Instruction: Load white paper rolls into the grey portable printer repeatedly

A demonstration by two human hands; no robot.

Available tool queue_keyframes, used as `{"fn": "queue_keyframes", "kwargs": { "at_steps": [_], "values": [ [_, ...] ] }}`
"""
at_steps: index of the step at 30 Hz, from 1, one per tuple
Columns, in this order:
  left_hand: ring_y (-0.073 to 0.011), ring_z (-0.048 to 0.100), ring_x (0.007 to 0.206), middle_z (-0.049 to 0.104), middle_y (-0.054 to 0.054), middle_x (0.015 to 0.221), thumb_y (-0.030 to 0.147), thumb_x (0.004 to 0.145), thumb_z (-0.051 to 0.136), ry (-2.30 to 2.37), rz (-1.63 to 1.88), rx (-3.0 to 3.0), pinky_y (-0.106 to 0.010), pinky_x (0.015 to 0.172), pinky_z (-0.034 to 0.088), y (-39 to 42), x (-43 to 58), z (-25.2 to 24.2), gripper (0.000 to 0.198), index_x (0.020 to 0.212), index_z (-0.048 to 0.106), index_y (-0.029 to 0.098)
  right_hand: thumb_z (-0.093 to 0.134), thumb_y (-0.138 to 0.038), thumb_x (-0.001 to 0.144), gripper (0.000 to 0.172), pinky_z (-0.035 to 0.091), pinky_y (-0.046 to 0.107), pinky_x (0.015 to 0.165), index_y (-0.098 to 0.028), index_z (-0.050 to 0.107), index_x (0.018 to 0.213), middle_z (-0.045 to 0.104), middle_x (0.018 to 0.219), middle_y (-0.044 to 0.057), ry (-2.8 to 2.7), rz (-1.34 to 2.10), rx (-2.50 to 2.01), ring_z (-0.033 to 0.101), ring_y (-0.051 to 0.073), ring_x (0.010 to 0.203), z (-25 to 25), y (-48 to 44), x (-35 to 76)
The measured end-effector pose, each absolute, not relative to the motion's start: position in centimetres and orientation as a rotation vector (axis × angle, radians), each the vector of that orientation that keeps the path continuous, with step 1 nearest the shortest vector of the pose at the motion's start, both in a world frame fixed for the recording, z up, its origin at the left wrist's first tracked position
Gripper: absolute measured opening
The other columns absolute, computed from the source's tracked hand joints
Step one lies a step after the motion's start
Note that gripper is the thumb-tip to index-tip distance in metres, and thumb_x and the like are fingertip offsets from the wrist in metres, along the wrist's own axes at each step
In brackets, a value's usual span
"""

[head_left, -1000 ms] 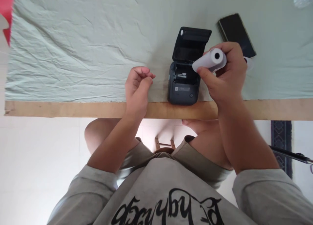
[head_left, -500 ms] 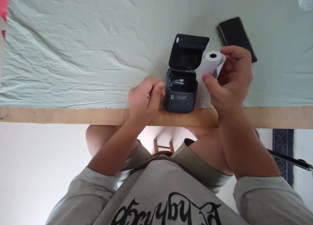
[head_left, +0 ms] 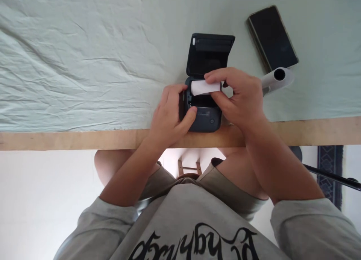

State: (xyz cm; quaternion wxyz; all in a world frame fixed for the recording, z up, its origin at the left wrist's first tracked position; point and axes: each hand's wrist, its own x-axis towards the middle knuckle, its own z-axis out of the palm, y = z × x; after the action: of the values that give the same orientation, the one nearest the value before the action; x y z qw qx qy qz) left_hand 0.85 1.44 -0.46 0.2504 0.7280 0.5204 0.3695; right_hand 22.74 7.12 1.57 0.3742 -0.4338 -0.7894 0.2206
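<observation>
A small dark printer (head_left: 204, 122) stands at the table's front edge with its lid (head_left: 208, 53) raised. My right hand (head_left: 239, 94) pinches a white paper roll (head_left: 203, 87), which lies sideways over the upper part of the printer's open compartment. Against the printer's left side rests my left hand (head_left: 172, 113), its thumb on the front rim and its forefinger near the hinge corner; thumb and fingers are spread around that side.
A black phone (head_left: 273, 38) lies at the upper right on the pale green cloth (head_left: 98, 64). Just below it is a white tube-like object (head_left: 278, 79) with a dark round opening. The wooden table edge (head_left: 70, 139) runs across the front.
My right hand has moved left with the paper roll, from beside the printer to over its compartment. My left hand has unfolded onto the printer's side. The white tube-like object now shows.
</observation>
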Motion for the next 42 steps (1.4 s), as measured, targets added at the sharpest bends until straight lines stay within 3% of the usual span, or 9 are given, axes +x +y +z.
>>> {"fn": "queue_keyframes", "kwargs": {
  "at_steps": [2,6,11,15,18,23,31,36,42],
  "values": [
    [-0.0314,0.064,0.133,0.065,-0.015,0.141,0.054,0.106,0.059,1.404,1.032,1.973,-0.047,0.112,0.055,1.5,0.9,-0.2,0.047,0.142,0.052,0.026,0.066,-0.031,0.099,0.012,0.067,0.051,0.094,-0.035,0.072,0.108,0.082,0.116,0.002,-1.925,0.62,-1.17,0.077,0.027,0.108,1.6,6.6,22.6],
    [-0.0329,0.064,0.139,0.068,-0.011,0.144,0.062,0.104,0.063,1.33,1.148,1.965,-0.05,0.12,0.049,1.7,0.9,0.3,0.053,0.144,0.054,0.03,0.066,-0.043,0.101,0.013,0.068,0.05,0.092,-0.033,0.072,0.107,0.081,0.111,0.001,-1.838,0.691,-1.177,0.078,0.026,0.107,2.1,5.4,22.2],
    [-0.027,0.076,0.121,0.081,-0.005,0.122,0.05,0.11,0.059,1.345,1.241,2.113,-0.046,0.106,0.06,1.6,0.8,0.5,0.028,0.125,0.068,0.028,0.067,-0.037,0.098,0.005,0.067,0.049,0.094,-0.034,0.072,0.1,0.081,0.107,0.001,-1.945,0.693,-1.076,0.078,0.026,0.104,2.8,4.9,22.2],
    [-0.0268,0.077,0.12,0.082,-0.003,0.121,0.053,0.11,0.058,1.354,1.239,2.094,-0.046,0.107,0.059,1.5,0.9,0.4,0.027,0.122,0.069,0.031,0.074,-0.031,0.091,0.009,0.066,0.051,0.095,-0.034,0.068,0.098,0.081,0.113,-0.001,-2.098,0.637,-1.041,0.079,0.027,0.105,3.1,5.2,22.4],
    [-0.0284,0.071,0.131,0.077,-0.005,0.134,0.059,0.11,0.055,1.365,1.17,2.001,-0.05,0.117,0.054,1.5,1.0,0.3,0.035,0.131,0.065,0.033,0.074,-0.026,0.09,0.013,0.066,0.049,0.092,-0.034,0.063,0.092,0.082,0.111,-0.004,-2.089,0.57,-0.993,0.08,0.026,0.101,3.1,5.2,22.5],
    [-0.0338,0.056,0.149,0.059,-0.017,0.155,0.068,0.103,0.059,1.436,1.032,1.917,-0.052,0.124,0.049,1.5,1.0,-0.2,0.064,0.149,0.049,0.024,0.071,-0.034,0.093,0.011,0.063,0.056,0.099,-0.033,0.06,0.094,0.08,0.114,0.001,-1.951,0.49,-1.204,0.076,0.03,0.111,2.5,5.8,22.7],
    [-0.0328,0.058,0.143,0.059,-0.014,0.153,0.057,0.101,0.065,1.406,0.959,1.923,-0.05,0.119,0.052,1.7,1.1,-0.5,0.056,0.147,0.048,0.03,0.073,-0.032,0.092,0.013,0.058,0.057,0.109,-0.035,0.061,0.095,0.079,0.117,0.002,-2.054,0.582,-1.282,0.073,0.03,0.119,2.0,6.8,22.7],
    [-0.034,0.061,0.14,0.063,-0.015,0.149,0.065,0.103,0.058,1.411,0.977,2.0,-0.052,0.117,0.053,1.7,1.3,-0.7,0.061,0.147,0.05,0.024,0.072,-0.027,0.092,0.013,0.059,0.056,0.109,-0.035,0.063,0.092,0.08,0.113,0.002,-2.089,0.621,-1.25,0.073,0.029,0.118,2.0,7.1,23.0],
    [-0.0411,0.058,0.143,0.067,-0.016,0.143,0.086,0.101,0.037,1.553,0.991,1.928,-0.064,0.122,0.041,1.3,1.4,-1.5,0.077,0.141,0.059,0.025,0.069,-0.023,0.091,0.015,0.063,0.052,0.102,-0.034,0.065,0.082,0.081,0.111,0.0,-2.113,0.575,-1.133,0.075,0.026,0.109,3.1,6.2,23.2]
  ]
}}
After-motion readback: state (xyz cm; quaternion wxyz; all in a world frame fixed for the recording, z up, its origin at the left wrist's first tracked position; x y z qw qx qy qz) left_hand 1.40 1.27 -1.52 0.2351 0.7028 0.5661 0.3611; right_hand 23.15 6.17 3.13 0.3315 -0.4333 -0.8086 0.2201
